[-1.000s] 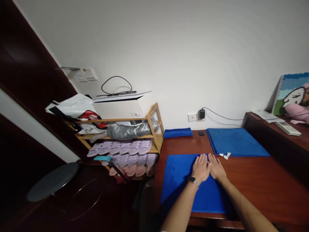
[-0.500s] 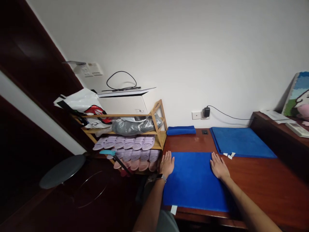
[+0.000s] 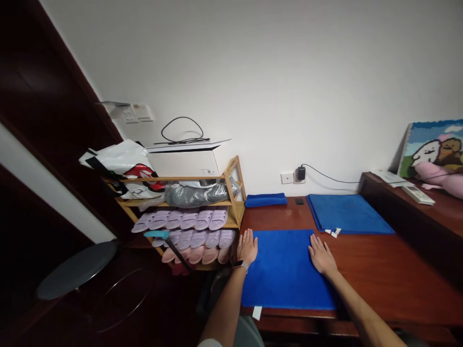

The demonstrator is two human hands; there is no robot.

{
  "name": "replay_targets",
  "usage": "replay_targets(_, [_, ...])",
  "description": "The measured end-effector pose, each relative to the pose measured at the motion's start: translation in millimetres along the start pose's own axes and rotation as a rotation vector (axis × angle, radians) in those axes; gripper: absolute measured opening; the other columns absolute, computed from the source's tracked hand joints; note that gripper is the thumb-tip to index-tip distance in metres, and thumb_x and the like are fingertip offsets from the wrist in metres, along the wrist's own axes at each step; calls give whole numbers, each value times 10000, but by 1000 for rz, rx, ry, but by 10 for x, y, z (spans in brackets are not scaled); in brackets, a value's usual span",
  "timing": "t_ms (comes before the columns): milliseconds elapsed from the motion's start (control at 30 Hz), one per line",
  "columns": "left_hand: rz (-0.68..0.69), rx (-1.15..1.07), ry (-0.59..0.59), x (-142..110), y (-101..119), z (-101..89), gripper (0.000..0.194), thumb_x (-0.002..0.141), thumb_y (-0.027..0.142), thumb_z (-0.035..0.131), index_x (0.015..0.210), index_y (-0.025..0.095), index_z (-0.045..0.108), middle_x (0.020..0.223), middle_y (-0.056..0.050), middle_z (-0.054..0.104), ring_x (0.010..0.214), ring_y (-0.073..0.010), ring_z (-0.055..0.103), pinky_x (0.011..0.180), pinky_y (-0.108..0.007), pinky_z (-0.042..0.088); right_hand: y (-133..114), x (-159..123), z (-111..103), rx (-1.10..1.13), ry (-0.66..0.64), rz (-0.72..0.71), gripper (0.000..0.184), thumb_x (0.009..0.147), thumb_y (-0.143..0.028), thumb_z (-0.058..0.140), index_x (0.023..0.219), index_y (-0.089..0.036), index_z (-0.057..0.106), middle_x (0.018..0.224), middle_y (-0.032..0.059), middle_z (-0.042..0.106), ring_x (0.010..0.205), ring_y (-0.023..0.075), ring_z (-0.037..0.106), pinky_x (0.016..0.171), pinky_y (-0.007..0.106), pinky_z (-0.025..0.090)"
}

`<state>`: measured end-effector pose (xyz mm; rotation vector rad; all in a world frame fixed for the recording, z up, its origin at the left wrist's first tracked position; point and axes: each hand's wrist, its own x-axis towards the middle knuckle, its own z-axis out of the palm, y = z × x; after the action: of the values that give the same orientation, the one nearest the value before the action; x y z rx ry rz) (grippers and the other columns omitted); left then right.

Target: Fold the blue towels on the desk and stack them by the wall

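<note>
A bright blue cloth [image 3: 284, 274] lies flat on the reddish-brown desk [image 3: 390, 274], with a white tag [image 3: 257, 313] hanging at its near left corner. My left hand [image 3: 248, 248] rests with fingers stretched forward on its far left corner; a watch [image 3: 240, 264] is on that wrist. Flat on the cloth's far right corner lies my right hand [image 3: 321, 254], fingers extended. Neither hand grips anything. Behind, a folded blue cloth [image 3: 265, 199] sits near the wall, and a stack of folded blue cloths [image 3: 350, 214] with white tags lies to the right.
Left of the desk stands a wooden rack [image 3: 235, 212] with slippers [image 3: 195, 219], a white box [image 3: 184, 161] and a bag [image 3: 126, 159]. A black plug [image 3: 301, 172] is in the wall. On the raised right ledge are a pink plush toy [image 3: 441, 178] and a picture [image 3: 434, 144]. A round stool [image 3: 77, 270] stands left.
The camera view has turned slightly right, so more of the picture and plush toy shows. Both hands stay flat at the cloth's far corners.
</note>
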<state>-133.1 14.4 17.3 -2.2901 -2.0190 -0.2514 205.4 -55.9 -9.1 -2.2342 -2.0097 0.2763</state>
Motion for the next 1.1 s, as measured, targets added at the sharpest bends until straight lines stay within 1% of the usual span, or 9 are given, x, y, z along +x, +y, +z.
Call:
replay_targets(133, [104, -2, 81, -81, 252, -164, 603, 1064, 315, 201, 1600, 81, 350, 1663, -127, 346, 1559, -229, 274, 1294, -425, 192, -52, -11, -62, -13, -9, 4, 690, 1035, -405, 105, 1647, -97, 181, 1721, 50, 181, 1592, 194, 141, 1289, 395, 105])
replay_targets(200, [206, -53, 103, -179, 625, -184, 602, 1073, 335, 183, 1603, 104, 350, 1650, -117, 379, 1554, -226, 290, 1292, -431, 211, -52, -9, -70, -9, -7, 0, 694, 1034, -404, 102, 1644, -80, 178, 1720, 59, 180, 1592, 196, 146, 1290, 400, 110])
replay_targets(367, [463, -275, 0, -482, 1898, 21, 641, 1078, 442, 159, 1650, 159, 221, 1684, -77, 310, 1573, -219, 232, 1289, -439, 246, 46, -19, 12, -34, 15, -64, 672, 1018, -356, 176, 1636, -101, 247, 1713, 83, 203, 1591, 218, 153, 1286, 442, 126])
replay_targets(467, [451, -319, -85, -587, 2176, 141, 667, 1070, 475, 158, 1656, 158, 184, 1687, -87, 294, 1575, -229, 220, 1293, -461, 238, 88, -17, 57, -72, 26, -108, 665, 1002, -327, 220, 1634, -127, 274, 1714, 73, 208, 1592, 221, 146, 1285, 443, 119])
replay_targets(533, [399, -295, -104, -625, 1959, 158, 678, 1067, 507, 167, 1654, 168, 204, 1685, -85, 295, 1578, -236, 211, 1299, -474, 219, 78, -10, 64, -57, 21, -65, 671, 1019, -362, 174, 1640, -118, 243, 1714, 75, 214, 1591, 217, 158, 1285, 440, 120])
replay_targets(733, [28, -81, -37, -739, 381, 23, 665, 1076, 496, 185, 1633, 148, 287, 1670, -106, 317, 1558, -263, 271, 1280, -488, 256, 23, 2, 41, -16, 4, -5, 700, 1032, -422, 105, 1646, -100, 197, 1720, 56, 197, 1594, 200, 139, 1293, 424, 86])
replay_targets(800, [-16, -28, -27, -781, 62, -6, 641, 1079, 447, 192, 1625, 130, 305, 1668, -108, 321, 1552, -246, 290, 1278, -463, 260, 17, 7, 18, -16, -9, 0, 700, 1031, -417, 110, 1646, -90, 185, 1724, 55, 180, 1596, 201, 130, 1294, 422, 83])
replay_targets(867, [-21, 0, -30, -805, -50, -7, 625, 1078, 410, 197, 1619, 124, 319, 1668, -105, 322, 1550, -231, 296, 1277, -451, 259, 10, 8, -21, -14, -22, 5, 698, 1033, -412, 108, 1647, -88, 174, 1726, 53, 169, 1596, 202, 127, 1294, 418, 83])
replay_targets(1100, [-38, 0, -30, -790, 54, 44, 621, 1072, 410, 218, 1615, 132, 337, 1665, -103, 331, 1553, -240, 288, 1278, -450, 252, 40, -276, -33, 20, 27, 32, 706, 1033, -436, 84, 1651, -109, 179, 1723, 54, 181, 1592, 207, 150, 1288, 435, 143])
